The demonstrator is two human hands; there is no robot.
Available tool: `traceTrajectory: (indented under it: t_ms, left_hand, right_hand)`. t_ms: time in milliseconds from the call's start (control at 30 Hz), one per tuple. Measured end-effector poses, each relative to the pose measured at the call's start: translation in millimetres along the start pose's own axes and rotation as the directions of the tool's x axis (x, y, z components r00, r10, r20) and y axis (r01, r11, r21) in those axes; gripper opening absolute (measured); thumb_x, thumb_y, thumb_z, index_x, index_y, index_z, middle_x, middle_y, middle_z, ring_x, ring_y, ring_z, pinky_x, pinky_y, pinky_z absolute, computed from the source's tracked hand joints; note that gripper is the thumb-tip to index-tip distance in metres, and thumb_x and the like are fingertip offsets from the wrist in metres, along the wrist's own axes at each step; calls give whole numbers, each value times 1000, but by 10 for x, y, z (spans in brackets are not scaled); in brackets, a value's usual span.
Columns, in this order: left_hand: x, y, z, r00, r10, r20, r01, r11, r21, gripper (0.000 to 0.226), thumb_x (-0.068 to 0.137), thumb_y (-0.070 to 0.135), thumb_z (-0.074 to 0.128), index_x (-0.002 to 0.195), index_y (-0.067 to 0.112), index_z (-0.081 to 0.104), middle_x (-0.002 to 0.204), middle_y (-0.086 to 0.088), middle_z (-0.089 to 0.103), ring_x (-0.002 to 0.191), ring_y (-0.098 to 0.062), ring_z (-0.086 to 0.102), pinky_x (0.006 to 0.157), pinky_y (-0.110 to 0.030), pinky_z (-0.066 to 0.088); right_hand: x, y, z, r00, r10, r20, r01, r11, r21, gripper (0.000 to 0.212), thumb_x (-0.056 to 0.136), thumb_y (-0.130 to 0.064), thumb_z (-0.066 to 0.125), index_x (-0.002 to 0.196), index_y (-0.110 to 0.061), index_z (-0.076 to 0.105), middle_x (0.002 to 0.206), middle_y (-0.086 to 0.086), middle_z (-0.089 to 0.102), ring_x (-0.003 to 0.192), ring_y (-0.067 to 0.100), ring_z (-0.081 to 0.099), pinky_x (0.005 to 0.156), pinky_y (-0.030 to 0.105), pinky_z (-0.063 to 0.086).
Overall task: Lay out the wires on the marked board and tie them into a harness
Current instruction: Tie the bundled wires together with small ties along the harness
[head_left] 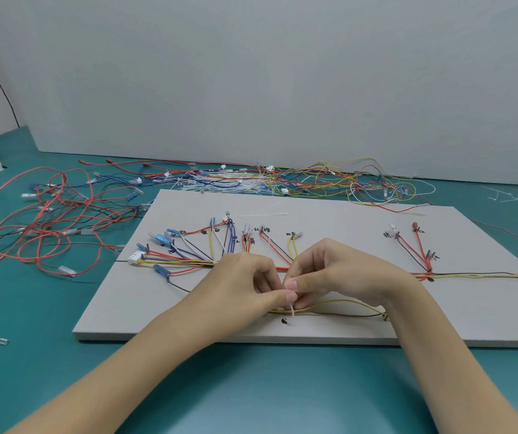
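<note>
Teal bench, grey board (345,327) at centre; wires (189,260) already fanned to marks from 9 to 3 o'clock; your left hand (245,283) and right hand (336,270) pinch a white cable tie (292,310) round the lower branch; likely more ties left; spare wires (48,214) at 10 o'clock.

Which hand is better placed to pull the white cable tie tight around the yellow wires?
Probably the left hand: its thumb and finger pinch the white cable tie right above the yellow wires. The right hand meets it there, but its wrist lies over the wires, so it suits steadying them.
</note>
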State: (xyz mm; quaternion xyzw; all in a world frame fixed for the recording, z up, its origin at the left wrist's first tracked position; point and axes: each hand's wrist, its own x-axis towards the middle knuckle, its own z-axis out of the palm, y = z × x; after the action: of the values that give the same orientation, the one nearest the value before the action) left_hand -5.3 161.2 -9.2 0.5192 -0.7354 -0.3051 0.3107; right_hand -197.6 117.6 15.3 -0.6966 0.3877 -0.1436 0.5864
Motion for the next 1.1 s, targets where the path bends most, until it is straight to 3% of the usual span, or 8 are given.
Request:
traceTrajectory:
  t_ms: [133,267,367,500,633,833,967,1100]
  left_hand:
    - [13,-18,-7,998,-55,26,57,997,-47,18,75,37,80,70,22,72,63,8,70,58,-3,61,62,-32,54]
    - [31,-36,-15,992,-104,70,111,988,-103,20,73,39,82,68,22,72,57,8,67,52,-3,58,55,-23,45]
    - [47,-54,-21,986,-120,116,141,971,-194,19,73,33,84,69,17,74,57,4,66,54,-6,57,58,-24,46]
    - [44,-72,-35,983,-115,145,145,964,-222,16,72,33,85,70,20,75,60,4,66,55,-5,52,59,-25,40]
    - [40,-58,-51,981,-96,167,133,964,-229,13,74,29,84,67,21,76,58,5,66,50,-3,48,51,-17,35]
    - [38,-46,-75,978,-92,189,138,960,-244,12,74,23,84,65,20,77,48,7,57,46,-4,40,46,-17,30]
    - [41,-41,-79,978,-79,195,127,961,-245,12,74,19,84,63,21,77,48,8,61,44,-1,43,47,-12,32]
    - [35,-58,-78,977,-90,192,129,970,-205,10,71,24,86,65,25,78,50,7,62,48,-4,44,49,-14,33]
  right_hand:
    - [-1,-4,0,999,20,-26,-21,1000,-17,9,91,-4,64,87,3,69,80,15,69,73,18,67,73,26,55]
    - [-10,-37,12,1000,9,-28,-10,999,-40,8,90,-5,64,85,-4,71,103,28,66,78,16,65,71,26,54]
    - [-14,-42,20,1000,6,-23,-7,998,-57,8,90,-7,64,85,-5,70,102,22,67,78,15,64,70,26,54]
    - [-7,-49,29,1000,-7,-22,6,997,-75,8,90,-7,64,84,-7,70,105,29,63,80,16,61,69,25,53]
    - [4,-52,42,1000,-19,-17,17,996,-85,9,90,-5,64,82,-7,69,97,22,63,79,16,59,69,26,52]
    - [11,-52,54,999,-22,-23,20,995,-96,11,91,-4,63,81,-7,67,77,10,66,70,14,60,69,23,49]
    - [22,-56,68,997,-54,-54,49,995,-83,10,91,-4,62,82,-4,65,77,13,62,71,17,59,68,25,49]
    - [10,-78,28,977,-151,-148,152,988,-4,12,90,-6,62,78,-7,65,75,4,61,71,14,59,63,23,48]
